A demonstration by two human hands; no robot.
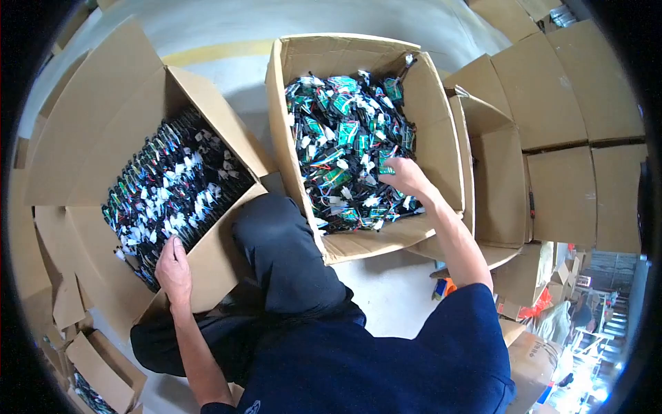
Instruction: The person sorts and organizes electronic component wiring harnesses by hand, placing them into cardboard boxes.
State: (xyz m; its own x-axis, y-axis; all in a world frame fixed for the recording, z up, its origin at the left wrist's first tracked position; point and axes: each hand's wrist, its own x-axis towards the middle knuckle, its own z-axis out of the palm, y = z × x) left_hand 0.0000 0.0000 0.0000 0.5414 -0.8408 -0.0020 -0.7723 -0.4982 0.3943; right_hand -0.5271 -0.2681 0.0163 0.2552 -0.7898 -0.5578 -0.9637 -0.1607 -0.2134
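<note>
My right hand [411, 178] reaches into the middle cardboard box [436, 131], where small green circuit boards with coloured wires and white plugs [348, 131] lie in a jumbled heap. Its thumb and fingers close on one green circuit board [387, 163] at the heap's right side. At the near edge of the left cardboard box [217, 103], my left hand [174, 274] is closed, its fingertips against the wired boards there. What those fingers hold, if anything, is hidden. Inside that box, wired boards [169, 186] stand packed in slanting rows, white plugs upward.
An open carton [498, 176] stands right of the middle box, with stacked cartons [562, 200] beyond it. My bent knee [272, 224] is between the two boxes. A smaller box with more boards [103, 369] sits at the lower left. A yellow line [221, 52] crosses the floor.
</note>
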